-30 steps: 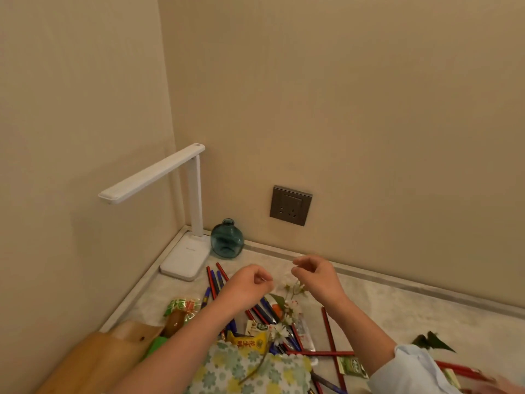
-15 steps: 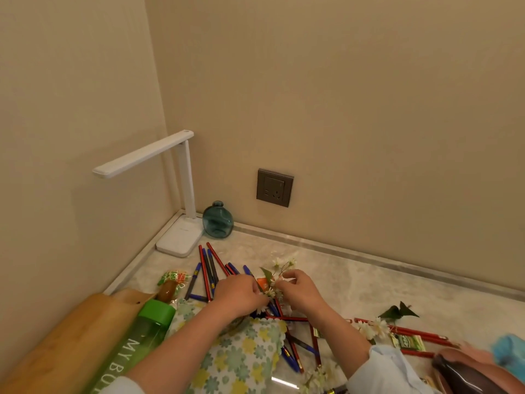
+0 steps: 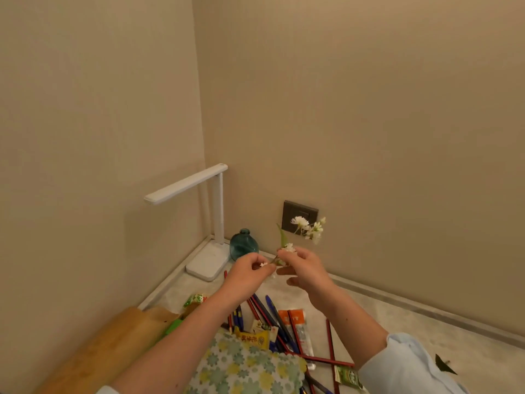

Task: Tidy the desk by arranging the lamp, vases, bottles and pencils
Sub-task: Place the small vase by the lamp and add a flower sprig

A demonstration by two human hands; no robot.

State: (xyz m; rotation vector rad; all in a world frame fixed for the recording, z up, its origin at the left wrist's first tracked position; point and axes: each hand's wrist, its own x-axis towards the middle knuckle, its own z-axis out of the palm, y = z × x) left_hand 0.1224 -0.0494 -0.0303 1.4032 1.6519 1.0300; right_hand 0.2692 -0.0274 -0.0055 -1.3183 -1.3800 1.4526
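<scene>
Head view: the left hand [image 3: 250, 275] and right hand [image 3: 302, 268] are raised over the desk [image 3: 383, 322], the fingers of both pinching a flower sprig [image 3: 308, 227]. Behind them, the vase [image 3: 243, 247] stands just beside the lamp [image 3: 216, 217] in the corner. Pencils [image 3: 264, 311] lie scattered below.

A floral cloth [image 3: 244, 368] lies near a wooden board [image 3: 108, 345].

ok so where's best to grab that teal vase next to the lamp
Probably by its short neck, coming from above and the front right: the teal vase stands upright, its round body wide, with the lamp base close on its left and the wall behind. The left hand and right hand both pinch the flower sprig, so one must free up first.
</scene>
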